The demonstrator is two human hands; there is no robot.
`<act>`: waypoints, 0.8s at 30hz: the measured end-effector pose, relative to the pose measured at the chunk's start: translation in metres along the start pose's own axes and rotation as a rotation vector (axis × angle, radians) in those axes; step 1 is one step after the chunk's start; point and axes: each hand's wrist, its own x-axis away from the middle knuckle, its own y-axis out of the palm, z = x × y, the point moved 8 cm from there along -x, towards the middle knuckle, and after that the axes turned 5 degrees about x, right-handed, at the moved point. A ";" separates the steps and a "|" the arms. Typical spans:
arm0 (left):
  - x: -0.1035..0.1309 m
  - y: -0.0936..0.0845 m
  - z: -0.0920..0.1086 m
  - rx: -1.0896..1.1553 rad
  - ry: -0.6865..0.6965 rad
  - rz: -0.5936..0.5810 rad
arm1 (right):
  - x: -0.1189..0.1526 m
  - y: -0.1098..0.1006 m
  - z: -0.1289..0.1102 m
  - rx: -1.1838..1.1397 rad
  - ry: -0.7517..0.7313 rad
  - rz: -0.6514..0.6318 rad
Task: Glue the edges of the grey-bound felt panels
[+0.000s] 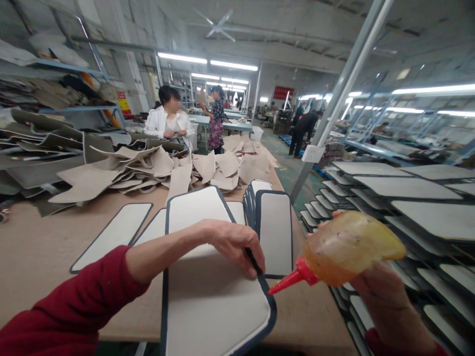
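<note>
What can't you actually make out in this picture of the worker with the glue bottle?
- Head view: the left hand covers the spot on the mat's dark edging that its fingertips press.
- The squeeze bottle hides most of the right hand; its contents are only an amber blur.
- The near mat is cut off by the bottom edge.
- The red wall sign is too small to read.

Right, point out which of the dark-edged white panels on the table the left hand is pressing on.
The nearest, largest panel, running off the bottom of the picture. The left hand pinches its dark right edge; the glue bottle nozzle points there. The other panels lie untouched behind.
</note>
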 end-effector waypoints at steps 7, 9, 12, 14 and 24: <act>0.001 0.001 0.004 0.077 -0.005 -0.004 | -0.001 0.006 -0.014 0.030 -0.041 0.102; 0.001 0.001 0.007 0.092 -0.001 -0.001 | 0.001 0.002 -0.014 0.034 -0.047 0.131; 0.001 0.000 0.009 0.116 0.006 -0.004 | 0.001 -0.002 -0.010 0.040 -0.041 0.138; 0.001 -0.001 0.010 0.124 0.011 0.001 | 0.000 -0.002 -0.007 0.032 -0.014 0.128; 0.001 -0.002 0.001 0.136 -0.028 -0.002 | 0.007 -0.022 0.006 -0.045 0.109 0.257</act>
